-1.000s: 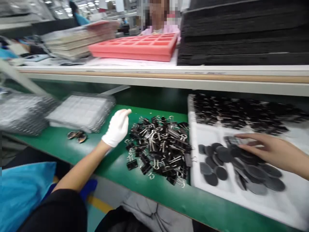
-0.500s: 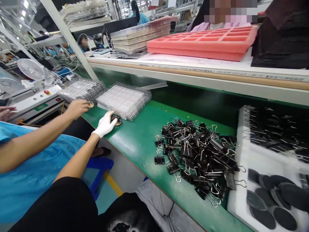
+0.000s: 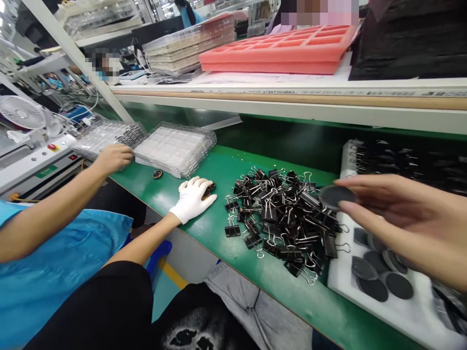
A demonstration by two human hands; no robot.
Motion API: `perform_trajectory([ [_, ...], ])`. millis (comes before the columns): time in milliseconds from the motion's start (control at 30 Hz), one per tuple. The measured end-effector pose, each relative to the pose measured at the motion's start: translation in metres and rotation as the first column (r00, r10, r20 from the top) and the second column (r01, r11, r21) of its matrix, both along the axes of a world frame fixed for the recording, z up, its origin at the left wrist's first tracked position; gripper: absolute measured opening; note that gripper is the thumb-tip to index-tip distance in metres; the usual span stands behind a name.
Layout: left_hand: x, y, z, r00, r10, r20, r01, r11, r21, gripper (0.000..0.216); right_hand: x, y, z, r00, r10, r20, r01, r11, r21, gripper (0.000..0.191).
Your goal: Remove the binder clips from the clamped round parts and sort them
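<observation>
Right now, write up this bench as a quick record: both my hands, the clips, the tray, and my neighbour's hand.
Left hand: white glove, over a dark round item, partly hidden, on the green table
Right hand: bare, pinching a dark disc
Binder clips: black, in a loose pile between the hands
White tray: right of the clips, holding more discs
Neighbour's hand: beside clear plastic trays; grip unclear

Bench (image 3: 209, 236) has 1 clip pile (image 3: 279, 218) & 2 clr-tray stks (image 3: 171, 146), w/ 1 disc (image 3: 333, 198) held.

White shelf (image 3: 255, 108) above green workbench (image 3: 215, 223)
</observation>
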State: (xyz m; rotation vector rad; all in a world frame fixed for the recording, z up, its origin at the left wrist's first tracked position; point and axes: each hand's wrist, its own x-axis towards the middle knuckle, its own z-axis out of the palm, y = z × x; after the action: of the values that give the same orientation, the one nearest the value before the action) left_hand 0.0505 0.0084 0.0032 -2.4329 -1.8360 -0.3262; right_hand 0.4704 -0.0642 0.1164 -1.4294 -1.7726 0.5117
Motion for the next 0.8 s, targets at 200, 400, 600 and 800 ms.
perform_trajectory([
  [200, 0.034, 0.035, 0.008, 1.000, 0.026, -0.007, -0.027, 0.999, -0.023, 0.058, -0.066, 0.013, 0.026, 0.942, 0.078, -0.326, -0.077, 0.997, 0.018, 0.024],
  [400, 0.041, 0.081, 0.036, 0.954, -0.231, -0.190, 0.163, 0.934, -0.318, 0.071, -0.066, 0.018, 0.022, 0.915, 0.141, -0.377, -0.159, 0.987, -0.016, 0.020],
  [600, 0.039, 0.116, 0.038, 0.872, -0.487, -0.056, 0.433, 0.818, -0.378, 0.056, -0.048, 0.019, 0.027, 0.903, 0.117, -0.414, -0.142, 0.989, -0.031, 0.024],
  [800, 0.048, 0.110, 0.063, 0.893, -0.449, -0.037, 0.447, 0.894, -0.035, 0.046, -0.045, 0.027, 0.025, 0.885, 0.090, -0.457, -0.096, 0.995, 0.011, 0.024],
])
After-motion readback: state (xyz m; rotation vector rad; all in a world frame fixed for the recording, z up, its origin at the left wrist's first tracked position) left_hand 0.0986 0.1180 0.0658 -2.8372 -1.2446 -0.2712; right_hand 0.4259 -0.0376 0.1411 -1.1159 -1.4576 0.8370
